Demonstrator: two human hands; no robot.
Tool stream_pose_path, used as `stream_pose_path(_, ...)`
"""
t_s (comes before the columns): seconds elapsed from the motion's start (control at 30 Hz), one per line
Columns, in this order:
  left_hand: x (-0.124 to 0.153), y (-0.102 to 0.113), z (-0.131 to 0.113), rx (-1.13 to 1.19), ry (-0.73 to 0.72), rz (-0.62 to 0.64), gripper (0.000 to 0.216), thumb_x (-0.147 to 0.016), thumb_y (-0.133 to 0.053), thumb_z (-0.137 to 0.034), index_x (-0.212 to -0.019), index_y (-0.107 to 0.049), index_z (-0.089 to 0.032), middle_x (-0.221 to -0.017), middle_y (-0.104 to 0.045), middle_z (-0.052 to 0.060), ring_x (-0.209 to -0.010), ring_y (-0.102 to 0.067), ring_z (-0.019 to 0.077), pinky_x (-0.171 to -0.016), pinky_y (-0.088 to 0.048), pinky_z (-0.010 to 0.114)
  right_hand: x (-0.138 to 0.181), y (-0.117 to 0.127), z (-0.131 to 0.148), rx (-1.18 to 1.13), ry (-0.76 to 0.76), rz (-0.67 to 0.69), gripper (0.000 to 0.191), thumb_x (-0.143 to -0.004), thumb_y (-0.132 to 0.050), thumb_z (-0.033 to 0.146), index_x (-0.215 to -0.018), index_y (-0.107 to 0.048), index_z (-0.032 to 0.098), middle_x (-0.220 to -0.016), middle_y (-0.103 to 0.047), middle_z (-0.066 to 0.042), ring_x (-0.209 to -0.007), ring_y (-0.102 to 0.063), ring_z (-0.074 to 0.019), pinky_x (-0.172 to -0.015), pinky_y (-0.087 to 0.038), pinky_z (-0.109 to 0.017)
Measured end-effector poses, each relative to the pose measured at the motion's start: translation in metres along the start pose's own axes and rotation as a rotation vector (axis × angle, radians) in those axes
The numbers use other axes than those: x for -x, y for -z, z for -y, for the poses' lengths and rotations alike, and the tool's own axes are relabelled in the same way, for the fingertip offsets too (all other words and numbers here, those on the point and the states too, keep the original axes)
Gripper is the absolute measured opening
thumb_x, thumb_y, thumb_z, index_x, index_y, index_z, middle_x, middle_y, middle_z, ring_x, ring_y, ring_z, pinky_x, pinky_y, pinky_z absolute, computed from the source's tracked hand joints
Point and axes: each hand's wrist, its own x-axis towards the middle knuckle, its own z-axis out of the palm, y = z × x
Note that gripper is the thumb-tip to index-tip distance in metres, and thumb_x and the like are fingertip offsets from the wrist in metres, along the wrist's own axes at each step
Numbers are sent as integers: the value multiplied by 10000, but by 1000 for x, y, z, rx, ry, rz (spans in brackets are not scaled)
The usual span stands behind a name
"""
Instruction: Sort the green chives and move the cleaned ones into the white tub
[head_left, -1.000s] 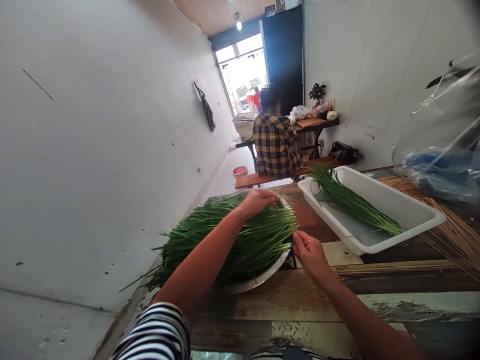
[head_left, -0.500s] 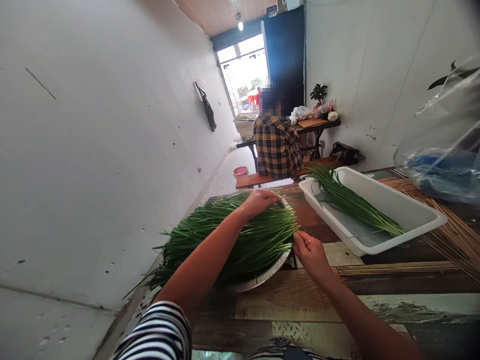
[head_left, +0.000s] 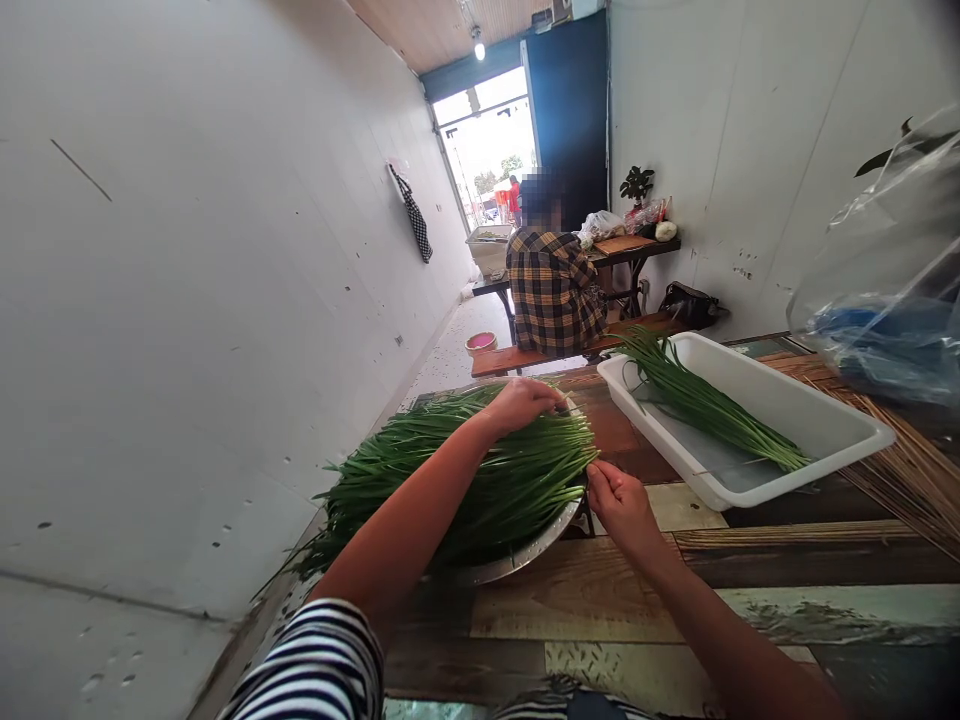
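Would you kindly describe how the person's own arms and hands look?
The left hand and right hand are bare, with no glove or watch showing. A sleeve with dark and white stripes ends above the left forearm; no sleeve shows on the right forearm.

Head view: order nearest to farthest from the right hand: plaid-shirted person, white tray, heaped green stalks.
1. Heaped green stalks, touching the right hand, on its left.
2. White tray, on its right.
3. Plaid-shirted person, ahead on the bench.

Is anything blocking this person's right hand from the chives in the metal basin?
Nothing visible: the right hand has its fingertips at the pale stem ends of the chives, by the rim of the metal basin.
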Motion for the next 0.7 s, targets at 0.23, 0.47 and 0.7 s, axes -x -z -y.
stream_pose_path(0.23, 6, 19, -22, -140, -70, 215, 234, -736, -559, -148, -886, -731, -200, -950, -710, 17, -860, -623, 151, -804, -444, 218, 0, -1, -4, 8, -11, -14, 363, -858, -390, 436, -604, -457, 186, -497, -358, 47, -468, -332, -102, -458, -277, -225)
stream_pose_path(0.47, -11, 39, 3, -459, 156, -139, 225, -747, -538, -276, -858, -729, -228, -905, -701, 1, -840, -609, 177, -768, -441, 263, 1, 0, -7, 12, -12, -5, 385, -865, -385, 458, -591, -431, 192, -472, -352, 52, -451, -339, -98, -446, -264, -218)
stream_pose_path(0.7, -22, 28, 19, -581, 232, -61, 163, -684, -617, -299, -763, -724, -205, -764, -685, 25, -780, -595, 185, -723, -425, 267, 0, 0, -7, 29, 0, 4, 389, -867, -372, 465, -606, -451, 187, -472, -366, 49, -449, -357, -101, -458, -281, -221)
